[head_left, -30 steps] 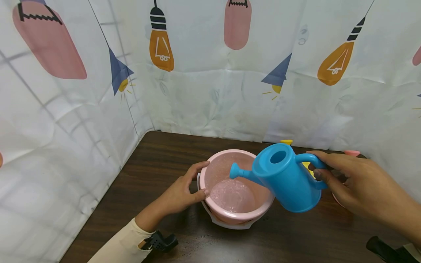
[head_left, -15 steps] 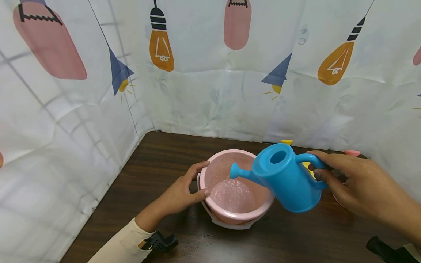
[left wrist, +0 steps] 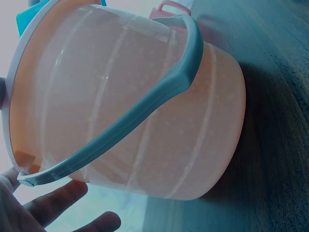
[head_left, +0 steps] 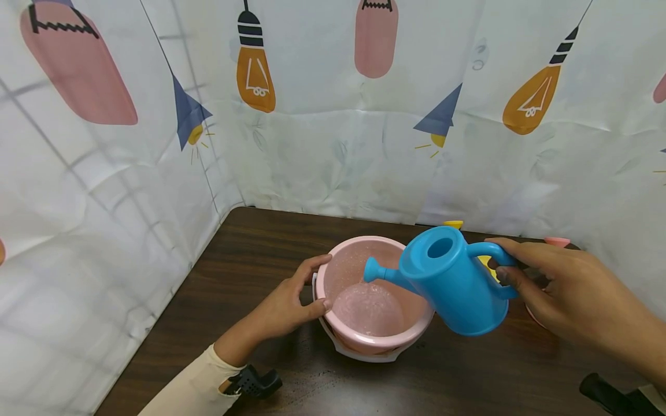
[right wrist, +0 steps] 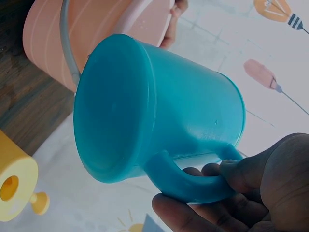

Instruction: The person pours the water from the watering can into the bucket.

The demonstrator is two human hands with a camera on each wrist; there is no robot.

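The right hand [head_left: 562, 289] grips the handle of a blue watering can [head_left: 458, 283], which tilts from that hand toward the left one, its spout over the pink bucket [head_left: 380, 343]. The bucket stands upright on the surface [head_left: 260, 242] between the hands, water [head_left: 369, 312] inside. The left hand [head_left: 288, 303], fingers loosely spread, rests its thumb and a fingertip on the near rim. Beyond the right hand is a yellow object [right wrist: 19, 166], perhaps another can, partly out of view.
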